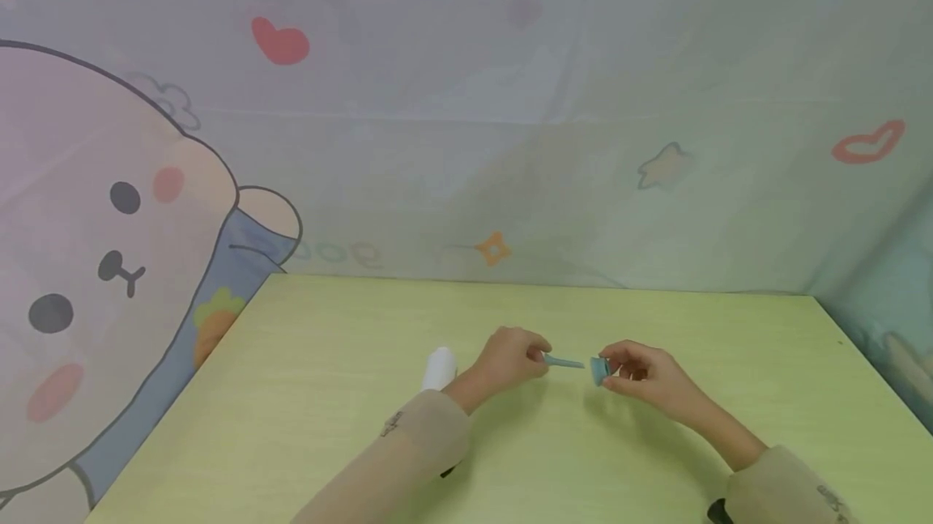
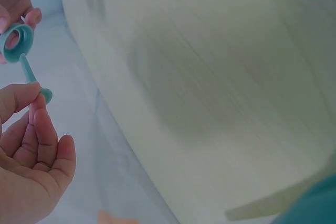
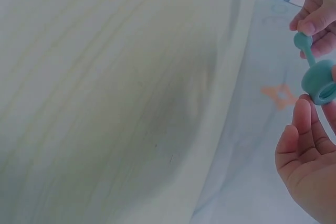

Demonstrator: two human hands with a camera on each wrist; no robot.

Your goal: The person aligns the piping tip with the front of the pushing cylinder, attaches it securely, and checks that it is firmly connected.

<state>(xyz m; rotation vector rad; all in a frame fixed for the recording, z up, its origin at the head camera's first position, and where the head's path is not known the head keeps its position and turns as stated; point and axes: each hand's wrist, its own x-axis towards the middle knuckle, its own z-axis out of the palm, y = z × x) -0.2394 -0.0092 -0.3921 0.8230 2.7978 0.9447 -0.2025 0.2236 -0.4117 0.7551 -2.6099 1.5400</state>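
Observation:
My left hand (image 1: 506,360) pinches the rounded end of a slim teal stick (image 1: 564,362) between thumb and fingertips. The stick's thin tip points right, toward a small hollow teal cup-like piece (image 1: 599,372). That piece is held by the fingertips and thumb of my right hand (image 1: 649,378). In the left wrist view, the stick (image 2: 28,71) reaches to the rim of the teal piece (image 2: 25,46), whose round opening shows. From the right wrist, the piece (image 3: 317,81) looks bulbous, with a second opening near the right fingers. Both hands are raised over the table.
A white cylindrical object (image 1: 439,370) lies on the light yellow-green table (image 1: 291,394), partly hidden behind the left forearm. A printed cloth (image 1: 452,103) hangs behind the table's back edge. A teal shape (image 2: 312,203) enters the lower right corner of the left wrist view.

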